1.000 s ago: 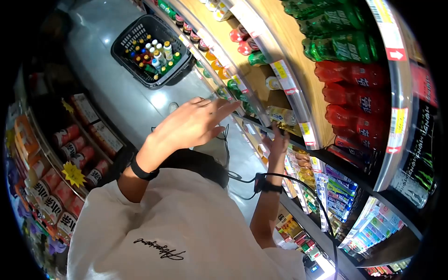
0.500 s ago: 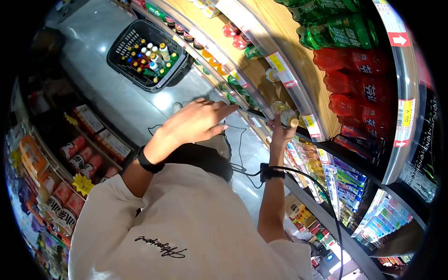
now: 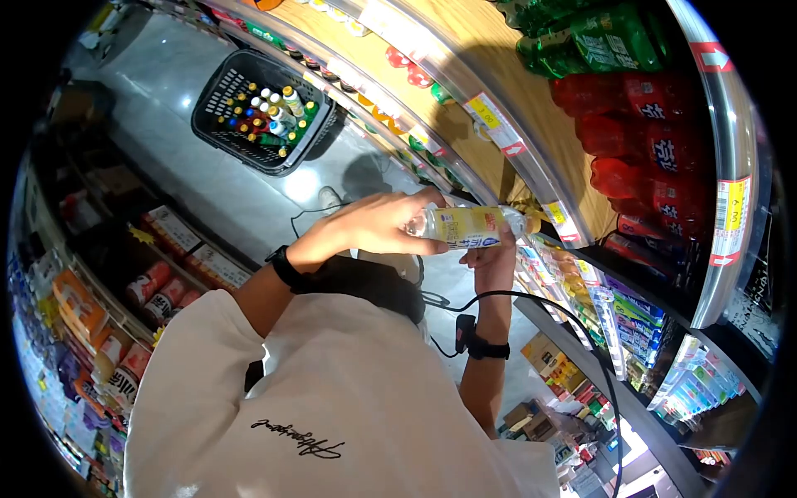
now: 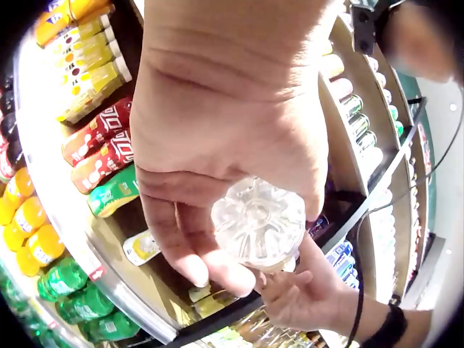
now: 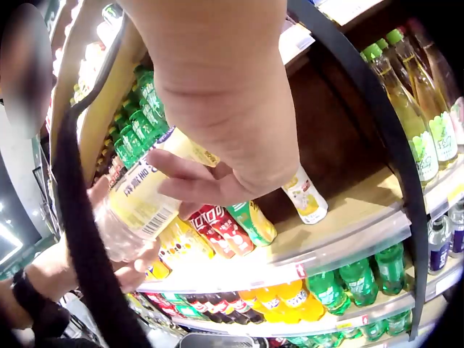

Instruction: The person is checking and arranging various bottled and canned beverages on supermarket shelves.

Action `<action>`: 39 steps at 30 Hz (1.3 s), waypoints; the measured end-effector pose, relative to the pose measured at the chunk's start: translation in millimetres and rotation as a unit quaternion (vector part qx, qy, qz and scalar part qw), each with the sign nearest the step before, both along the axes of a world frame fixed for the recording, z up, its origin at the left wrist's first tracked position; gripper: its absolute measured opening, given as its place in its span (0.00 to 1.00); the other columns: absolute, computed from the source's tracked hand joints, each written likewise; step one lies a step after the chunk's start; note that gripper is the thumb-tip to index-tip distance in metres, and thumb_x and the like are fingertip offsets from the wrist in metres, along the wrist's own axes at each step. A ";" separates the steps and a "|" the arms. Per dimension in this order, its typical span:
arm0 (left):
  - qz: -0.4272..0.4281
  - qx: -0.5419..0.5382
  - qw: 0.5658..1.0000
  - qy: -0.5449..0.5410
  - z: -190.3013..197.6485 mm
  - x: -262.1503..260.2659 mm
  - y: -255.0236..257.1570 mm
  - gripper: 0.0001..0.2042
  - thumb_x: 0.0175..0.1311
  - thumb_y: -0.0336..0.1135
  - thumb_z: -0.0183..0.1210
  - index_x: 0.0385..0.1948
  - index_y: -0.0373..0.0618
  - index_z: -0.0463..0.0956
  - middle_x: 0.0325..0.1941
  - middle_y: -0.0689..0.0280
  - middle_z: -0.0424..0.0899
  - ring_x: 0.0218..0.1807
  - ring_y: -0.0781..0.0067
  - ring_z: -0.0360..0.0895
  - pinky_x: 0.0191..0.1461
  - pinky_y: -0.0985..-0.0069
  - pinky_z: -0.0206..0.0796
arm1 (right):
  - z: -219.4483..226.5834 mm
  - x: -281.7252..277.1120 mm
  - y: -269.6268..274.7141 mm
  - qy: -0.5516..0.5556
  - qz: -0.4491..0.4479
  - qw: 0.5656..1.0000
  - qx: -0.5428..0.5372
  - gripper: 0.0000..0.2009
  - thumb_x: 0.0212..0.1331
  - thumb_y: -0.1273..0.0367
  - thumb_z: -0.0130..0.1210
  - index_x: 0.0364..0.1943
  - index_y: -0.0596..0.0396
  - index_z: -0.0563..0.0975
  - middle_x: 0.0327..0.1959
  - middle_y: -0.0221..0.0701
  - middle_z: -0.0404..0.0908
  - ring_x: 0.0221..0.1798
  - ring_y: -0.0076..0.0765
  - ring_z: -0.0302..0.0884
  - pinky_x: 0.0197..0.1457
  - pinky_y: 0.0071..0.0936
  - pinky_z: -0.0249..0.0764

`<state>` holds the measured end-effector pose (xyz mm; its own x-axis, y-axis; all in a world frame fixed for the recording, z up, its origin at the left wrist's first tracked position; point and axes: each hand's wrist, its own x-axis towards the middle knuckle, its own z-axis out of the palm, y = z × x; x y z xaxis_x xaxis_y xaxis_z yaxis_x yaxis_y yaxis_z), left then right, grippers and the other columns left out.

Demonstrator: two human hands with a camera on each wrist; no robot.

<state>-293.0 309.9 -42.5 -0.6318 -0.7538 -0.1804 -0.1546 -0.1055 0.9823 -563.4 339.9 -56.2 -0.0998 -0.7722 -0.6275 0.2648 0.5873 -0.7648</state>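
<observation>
A clear plastic bottle (image 3: pixel 465 227) with a yellow label and yellow cap lies sideways between my two hands, in front of the shelf edge. My left hand (image 3: pixel 369 222) grips its base end, thumb on one side and fingers on the other. The ribbed clear bottom of the bottle (image 4: pixel 259 221) faces the left wrist camera. At the cap end, my right hand (image 3: pixel 491 259) holds the bottle; its fingers (image 5: pixel 192 177) lie over the label in the right wrist view. Both wrists wear black bands.
On the floor, a black basket (image 3: pixel 217 95) holds several bottles. Green bottles (image 3: pixel 594 41) and red bottles (image 3: pixel 631 141) fill the upper shelf at right. More stocked shelves stand at left. A black cable (image 3: pixel 573 319) loops past my right forearm.
My right hand has taken the bottle off the shelf and brought it left, across my body. My left hand, empty before, now grips its base end.
</observation>
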 end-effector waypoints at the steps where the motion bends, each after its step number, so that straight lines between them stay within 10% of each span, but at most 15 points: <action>1: -0.015 -0.033 0.997 -0.068 2.0 2.1 -2.6 0.32 0.62 0.50 0.71 0.61 0.38 0.71 0.43 0.47 0.88 0.45 0.46 0.87 0.45 0.57 0.78 | -1.7 -1.9 1.8 -0.036 -0.012 0.999 -0.008 0.31 0.65 0.49 0.64 0.55 0.65 0.72 0.36 0.44 0.84 0.18 0.37 0.79 0.23 0.36 0.83; 4: -0.065 -0.035 0.978 -0.194 3.0 6.6 -7.5 0.37 0.66 0.52 0.67 0.70 0.40 0.64 0.45 0.46 0.87 0.49 0.44 0.87 0.47 0.55 0.78 | 6.8 8.7 3.7 0.080 -0.068 0.994 -0.017 0.26 0.64 0.60 0.67 0.58 0.63 0.73 0.39 0.43 0.85 0.22 0.41 0.84 0.25 0.37 0.84; 6: 0.010 -0.279 0.928 -0.247 -37.2 5.7 1.4 0.38 0.69 0.49 0.64 0.76 0.43 0.59 0.50 0.45 0.86 0.53 0.44 0.85 0.55 0.54 0.76 | -13.1 -9.8 6.0 0.095 -0.004 0.995 -0.025 0.26 0.60 0.70 0.71 0.61 0.64 0.74 0.46 0.42 0.86 0.35 0.39 0.89 0.37 0.34 0.88; 8: -0.005 -0.236 0.940 -0.246 -31.2 16.7 -2.7 0.39 0.70 0.47 0.62 0.79 0.44 0.56 0.56 0.45 0.84 0.56 0.42 0.83 0.63 0.52 0.72 | -32.2 -10.2 1.2 0.343 0.093 0.894 -0.272 0.30 0.56 0.73 0.75 0.63 0.64 0.74 0.51 0.39 0.85 0.47 0.33 0.87 0.50 0.30 0.86; 17: 0.067 -0.057 0.936 -0.340 -49.2 107.3 26.0 0.37 0.73 0.53 0.61 0.77 0.46 0.58 0.43 0.45 0.88 0.47 0.41 0.86 0.55 0.54 0.76 | -69.9 -47.4 -43.4 0.358 0.025 0.898 -0.256 0.32 0.54 0.78 0.74 0.65 0.63 0.73 0.56 0.33 0.83 0.56 0.29 0.79 0.64 0.28 0.73; 23: 0.110 0.012 0.914 -0.390 -54.8 163.6 53.1 0.37 0.73 0.54 0.60 0.76 0.43 0.60 0.41 0.47 0.88 0.46 0.44 0.87 0.53 0.53 0.77 | -87.3 -72.7 -66.9 0.283 -0.022 0.947 -0.150 0.14 0.58 0.76 0.72 0.48 0.60 0.83 0.35 0.33 0.88 0.29 0.26 0.84 0.33 0.22 0.80; 32: 0.100 0.040 0.905 -0.411 -62.6 190.1 59.8 0.37 0.72 0.56 0.60 0.74 0.42 0.62 0.54 0.48 0.87 0.57 0.45 0.84 0.61 0.55 0.75 | -64.7 -83.5 -90.2 0.286 0.001 0.958 -0.029 0.22 0.61 0.57 0.74 0.51 0.57 0.83 0.41 0.29 0.86 0.35 0.27 0.87 0.35 0.23 0.80; 39: 0.077 0.045 0.910 -0.405 -58.7 202.1 27.4 0.37 0.73 0.58 0.58 0.76 0.44 0.62 0.61 0.46 0.83 0.64 0.43 0.80 0.69 0.56 0.71 | -109.1 -109.2 -90.7 0.260 -0.060 0.964 -0.015 0.18 0.60 0.61 0.73 0.43 0.59 0.79 0.38 0.37 0.86 0.40 0.43 0.90 0.38 0.39 0.88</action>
<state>-90.9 337.3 -101.2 -0.1526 -0.7808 -0.6059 -0.8003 -0.2621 0.5393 -672.6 249.2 -165.2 -0.4850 -0.7519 -0.4465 -0.0934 0.5522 -0.8285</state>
